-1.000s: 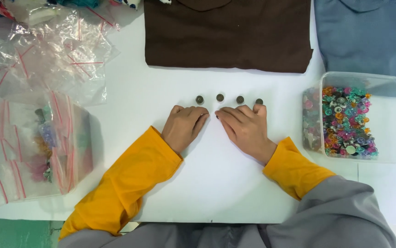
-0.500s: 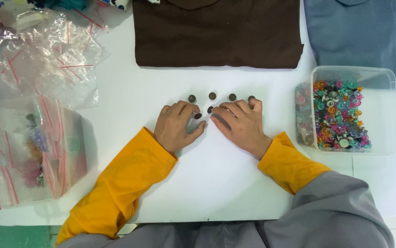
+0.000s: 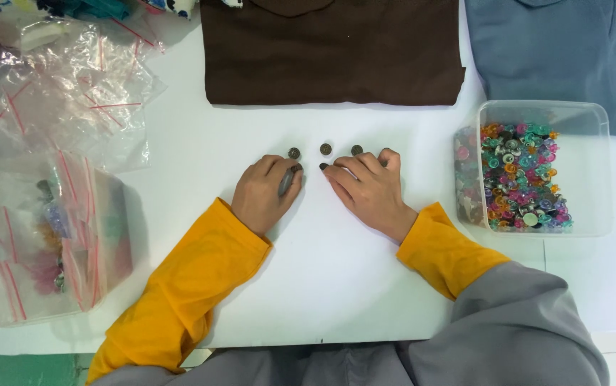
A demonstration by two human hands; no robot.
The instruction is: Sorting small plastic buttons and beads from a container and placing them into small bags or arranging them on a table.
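Three small dark round buttons lie in a row on the white table, just beyond my fingertips. My left hand rests palm down with fingers curled, its thumb and forefinger closed on another small dark button. My right hand lies flat beside it, fingers stretched toward the row. A dark piece shows at its forefinger tip; whether it is held is unclear. The outer fingers of that hand cover the right end of the row. Both sleeves are yellow.
A folded brown garment lies at the back, a grey-blue one at the back right. A clear plastic tub of several colourful buttons stands on the right. Clear zip bags with small items pile up on the left.
Both hands slid forward to the row of buttons. The right hand now hides the rightmost one, and dark pieces appear at the fingertips of both hands.
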